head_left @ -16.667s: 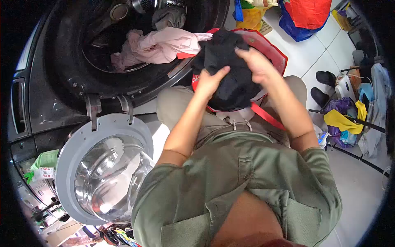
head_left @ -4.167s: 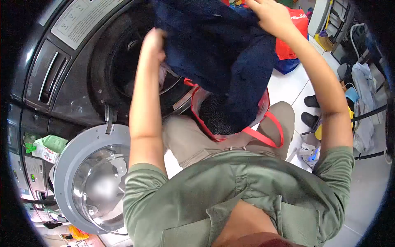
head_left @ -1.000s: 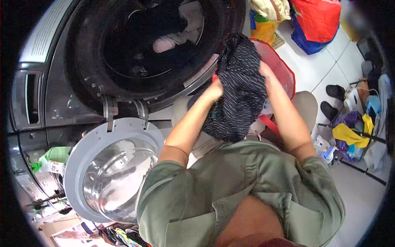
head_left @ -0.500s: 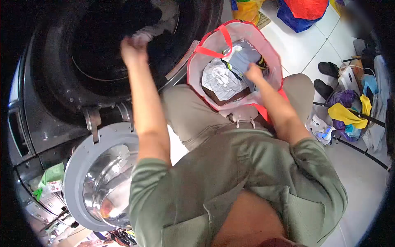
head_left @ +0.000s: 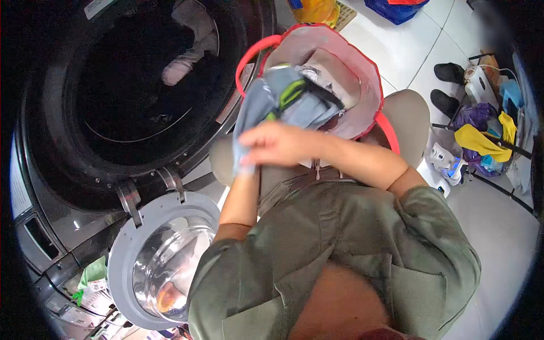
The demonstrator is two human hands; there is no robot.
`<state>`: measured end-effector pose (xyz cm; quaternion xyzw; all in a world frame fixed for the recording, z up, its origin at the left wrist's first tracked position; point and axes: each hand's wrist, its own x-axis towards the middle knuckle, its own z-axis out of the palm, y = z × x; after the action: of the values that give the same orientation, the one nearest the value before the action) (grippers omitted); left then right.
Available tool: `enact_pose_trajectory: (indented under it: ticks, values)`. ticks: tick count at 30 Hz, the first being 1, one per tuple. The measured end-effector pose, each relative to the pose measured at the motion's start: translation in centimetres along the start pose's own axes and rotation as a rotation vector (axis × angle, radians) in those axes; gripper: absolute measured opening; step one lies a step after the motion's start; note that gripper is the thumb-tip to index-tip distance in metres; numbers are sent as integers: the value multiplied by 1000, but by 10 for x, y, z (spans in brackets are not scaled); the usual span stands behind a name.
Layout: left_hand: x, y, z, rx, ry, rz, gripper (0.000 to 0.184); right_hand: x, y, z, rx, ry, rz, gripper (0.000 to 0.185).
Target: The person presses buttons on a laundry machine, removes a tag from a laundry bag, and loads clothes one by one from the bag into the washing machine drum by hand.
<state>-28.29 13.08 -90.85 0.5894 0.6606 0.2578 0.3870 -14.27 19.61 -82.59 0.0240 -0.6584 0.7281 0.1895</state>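
A grey garment with lime-green and black trim [head_left: 289,93] is stretched from the shopping bag [head_left: 371,73] toward the washing machine. My right hand [head_left: 275,144] reaches across my lap, its fingers curled and slightly blurred at the garment's near edge. The cloth covers my left hand, so only the left forearm [head_left: 241,201] shows below it. Inside the red-rimmed bag lies more pale clothing [head_left: 331,79]. To the left, the dark drum [head_left: 136,73] of the front loader holds dark cloth and a pale grey-pink piece [head_left: 181,67].
The round glass door [head_left: 122,266] stands swung out beside my left arm. One red bag handle [head_left: 388,133] hangs near my knee. At right are black slippers [head_left: 447,102], a rack with a yellow cloth [head_left: 481,146] and plastic bags. Other colourful bags [head_left: 396,8] stand at the back.
My left hand has come back from the drum opening and is now under the garment. My right hand has moved left, and the grey garment is lifted partly over the bag's rim.
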Motion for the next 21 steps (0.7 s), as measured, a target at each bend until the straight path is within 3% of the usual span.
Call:
enact_pose_trajectory:
  ticks: [1, 2, 4, 5, 6, 8, 10, 11, 12, 14, 15, 17, 19, 20, 21]
  values:
    - [0, -4, -3, -32, 29, 7, 26, 3, -15, 6, -33, -139, -33, 16]
    - [1, -6, -10, -180, 100, -50, 27, 4, -10, 7, -38, -133, -37, 16]
    - [10, 0, -45, -461, 316, -119, 29, 4, 8, 12, 195, 31, -122, 14]
    - [19, 7, -76, -579, 459, -98, 31, -3, 2, -1, 78, 111, -150, 11]
    - [30, 13, -113, -688, 605, -45, 32, -6, 20, -7, 259, 143, -84, 9]
    - [46, 23, -198, -897, 819, 135, 35, -16, 68, -34, 363, 429, 140, 10]
    - [45, 23, -264, -1016, 819, 356, 39, -33, 125, -78, -366, 764, 512, 30]
    - [44, 22, -273, -1060, 787, 461, 40, -47, 164, -94, -540, 833, 797, 40]
    - [41, 20, -270, -1035, 1093, 163, 43, -62, 199, -103, -601, 669, 975, 44]
    - [47, 18, -236, -1015, 1173, -92, 41, -78, 210, -71, -771, 663, 1004, 43]
    - [50, 7, -209, -962, 1035, -54, 37, -85, 236, -49, -908, 919, 951, 40]
    - [39, 29, -139, -752, 471, 41, 35, -78, 231, -51, -650, 679, 1130, 32]
    - [18, 37, -92, -583, 84, -137, 37, -50, 188, -33, -734, 598, 887, 24]
    - [14, 23, -77, -452, -3, -154, 39, -34, 156, -21, -954, 608, 618, 20]
    - [8, 6, -68, -385, -111, -213, 50, -19, 126, -10, -1007, 783, 217, 17]
